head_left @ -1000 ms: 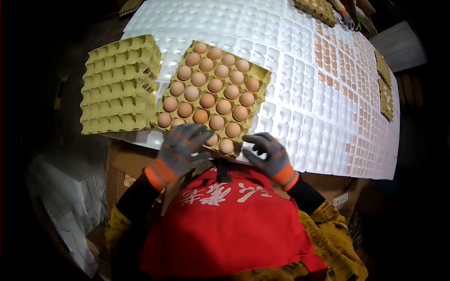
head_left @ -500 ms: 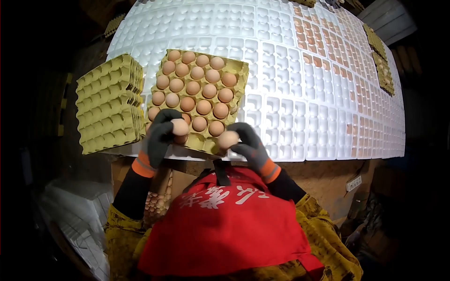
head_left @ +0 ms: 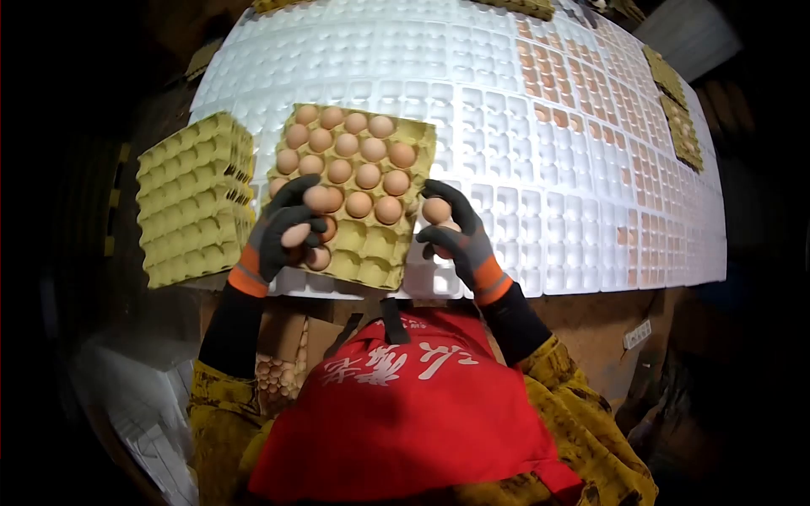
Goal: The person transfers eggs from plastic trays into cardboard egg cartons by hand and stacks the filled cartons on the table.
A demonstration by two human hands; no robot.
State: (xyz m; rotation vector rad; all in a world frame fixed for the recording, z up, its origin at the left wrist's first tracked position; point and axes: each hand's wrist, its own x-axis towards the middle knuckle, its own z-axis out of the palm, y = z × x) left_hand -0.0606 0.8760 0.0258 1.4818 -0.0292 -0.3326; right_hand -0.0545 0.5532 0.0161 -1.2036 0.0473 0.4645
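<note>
A yellow pulp egg tray (head_left: 403, 135) holding brown eggs (head_left: 368, 175) lies on the table before me, with bare cups at its near right corner. My left hand (head_left: 277, 234), in a grey glove with an orange cuff, is over the tray's near left part. Its fingers are closed round eggs, one egg (head_left: 316, 199) at the fingertips and another (head_left: 295, 235) by the palm. Just right of the tray, my right hand (head_left: 467, 244), gloved alike, grips an egg (head_left: 436, 210) with a second beneath it, partly hidden by the fingers. White plastic egg trays (head_left: 494, 202) lie under and beyond that hand.
Stacked yellow egg trays (head_left: 190, 198) stand left of the egg-filled one. White trays cover the table; those at right contain eggs (head_left: 544, 72). More yellow trays (head_left: 682, 131) lie at the far right edge. Below the table, a cardboard box (head_left: 291, 329) has eggs inside.
My right hand has moved up and right, off the tray's near edge, and a second egg now shows in it. Two eggs have left the tray's near right cups. The left hand now shows two eggs.
</note>
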